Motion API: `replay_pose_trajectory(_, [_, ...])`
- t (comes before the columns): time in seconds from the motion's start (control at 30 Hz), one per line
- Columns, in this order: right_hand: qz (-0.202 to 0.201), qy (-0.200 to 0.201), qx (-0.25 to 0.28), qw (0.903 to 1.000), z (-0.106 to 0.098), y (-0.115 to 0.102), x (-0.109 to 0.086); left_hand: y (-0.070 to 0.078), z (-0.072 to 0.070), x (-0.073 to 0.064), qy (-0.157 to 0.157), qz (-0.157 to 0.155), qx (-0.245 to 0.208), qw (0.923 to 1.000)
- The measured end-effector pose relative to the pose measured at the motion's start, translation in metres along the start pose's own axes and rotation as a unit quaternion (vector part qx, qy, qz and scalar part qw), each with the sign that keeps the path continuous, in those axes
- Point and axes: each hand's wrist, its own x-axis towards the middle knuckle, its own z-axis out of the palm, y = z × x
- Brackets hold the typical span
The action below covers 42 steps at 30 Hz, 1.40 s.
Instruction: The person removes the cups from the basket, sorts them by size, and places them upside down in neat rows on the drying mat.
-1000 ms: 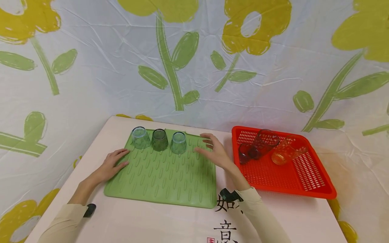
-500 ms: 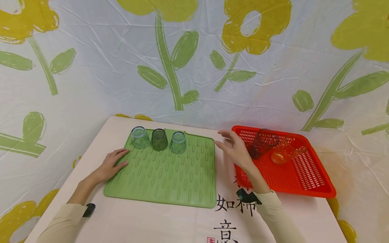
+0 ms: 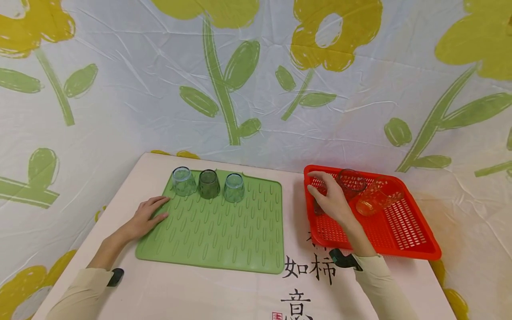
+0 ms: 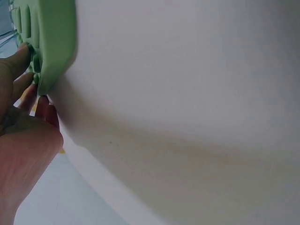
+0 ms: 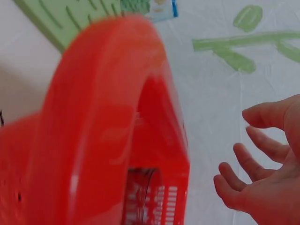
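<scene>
Three glasses stand upside down in a row along the back of a green drying mat (image 3: 212,235): a light blue glass (image 3: 184,181), a dark grey glass (image 3: 209,184) and another blue glass (image 3: 234,187). My left hand (image 3: 145,218) rests on the mat's left edge; in the left wrist view its fingers lie at the mat's rim. Over the left side of a red plastic basket (image 3: 376,240) hovers my right hand (image 3: 333,198), fingers apart and holding nothing. A tall dark glass (image 3: 354,182) and a clear glass (image 3: 376,202) lie in the basket. My right hand partly hides another dark glass there.
The basket's raised rim (image 5: 84,122) stands near my right hand in the right wrist view. Black characters (image 3: 296,302) mark the pale table (image 3: 200,293). A flower-printed cloth (image 3: 160,89) hangs behind the table.
My right hand has moved right, from above the mat's right side to over the basket. The left hand stays on the mat's edge, and the three upturned glasses have not moved.
</scene>
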Motion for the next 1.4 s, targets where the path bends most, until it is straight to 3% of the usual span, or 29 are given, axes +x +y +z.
replay_pose_trajectory(0.37, [-0.005, -0.038, -0.071, 0.9967, -0.015, 0.021, -0.008, 0.003, -0.002, 0.000, -0.008, -0.002, 0.001, 1.0000])
replay_pose_trajectory(0.7, [0.004, -0.111, -0.104, 0.9883, -0.014, 0.035, -0.005, 0.002, -0.001, -0.001, -0.004, -0.001, 0.000, 1.0000])
replay_pose_trajectory(0.97, [-0.001, -0.175, -0.123, 0.9768, -0.012, 0.041, -0.005, -0.017, 0.008, -0.002, 0.021, 0.047, 0.020, 0.9985])
replay_pose_trajectory(1.1, [-0.007, -0.173, -0.152, 0.9730, -0.013, 0.040, -0.007, -0.018, 0.008, -0.003, 0.023, 0.051, 0.019, 0.9982])
replay_pose_trajectory(1.23, [-0.025, -0.155, -0.174, 0.9722, -0.015, 0.039, -0.011, -0.006, 0.005, -0.003, 0.022, 0.038, 0.002, 0.9991])
replay_pose_trajectory(1.4, [-0.008, -0.155, -0.154, 0.9759, -0.016, 0.040, -0.015, 0.001, 0.004, -0.003, 0.020, 0.029, -0.003, 0.9994])
